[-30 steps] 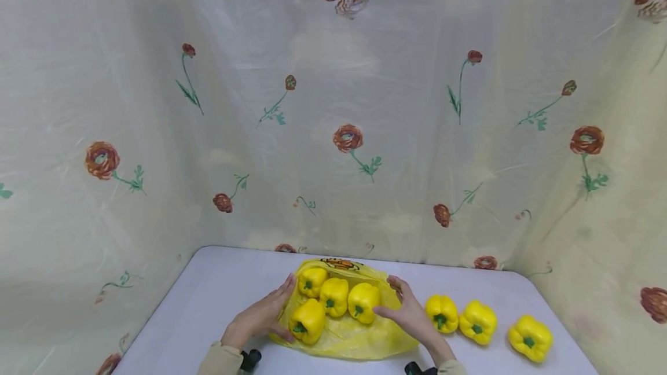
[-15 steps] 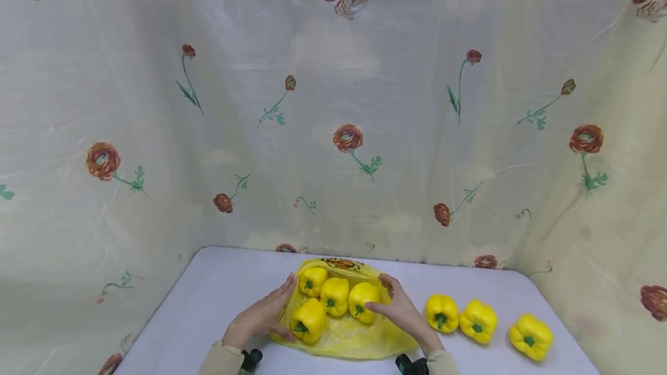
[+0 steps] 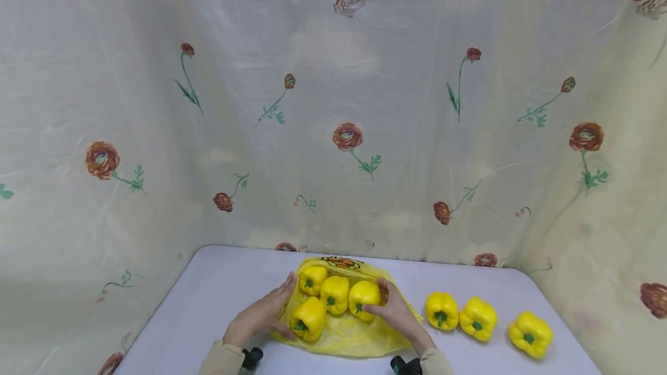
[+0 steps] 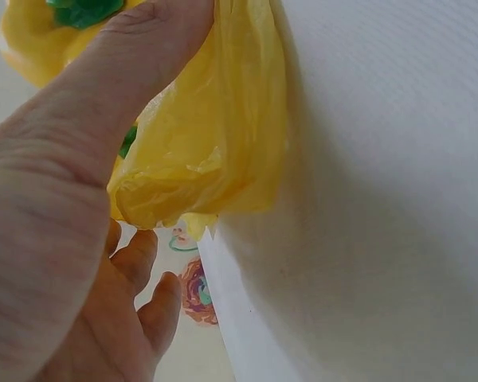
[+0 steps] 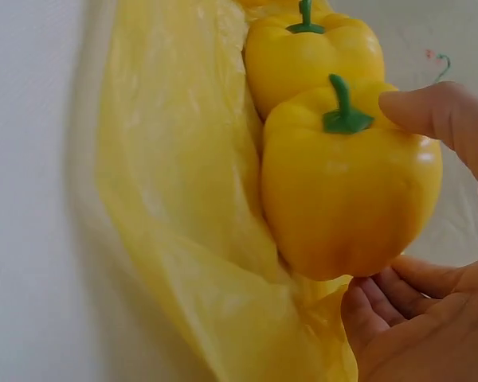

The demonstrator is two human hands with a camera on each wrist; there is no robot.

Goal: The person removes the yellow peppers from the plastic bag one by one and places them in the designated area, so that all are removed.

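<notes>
A yellow plastic bag (image 3: 359,343) lies on the table with its mouth wide, several yellow bell peppers with green stems in it. My left hand (image 3: 263,316) rests along the bag's left side, thumb and fingers spread; in the left wrist view the thumb (image 4: 143,52) lies over the film beside a pepper. With my right hand (image 3: 398,312) I hold the rightmost bell pepper (image 3: 363,300) in the bag. The right wrist view has the thumb (image 5: 430,110) near its stem and the fingers (image 5: 378,306) against its far side. A second pepper (image 5: 315,60) touches it.
To the right of the bag, three more yellow bell peppers stand on the white table (image 3: 219,282): one pair close together (image 3: 442,310) and one farther right (image 3: 530,335). A flower-printed curtain (image 3: 312,132) surrounds the table's back and sides.
My right hand has moved left, from beside the rightmost pepper in the bag onto it, and its fingers have closed in. My left hand and the peppers look unmoved.
</notes>
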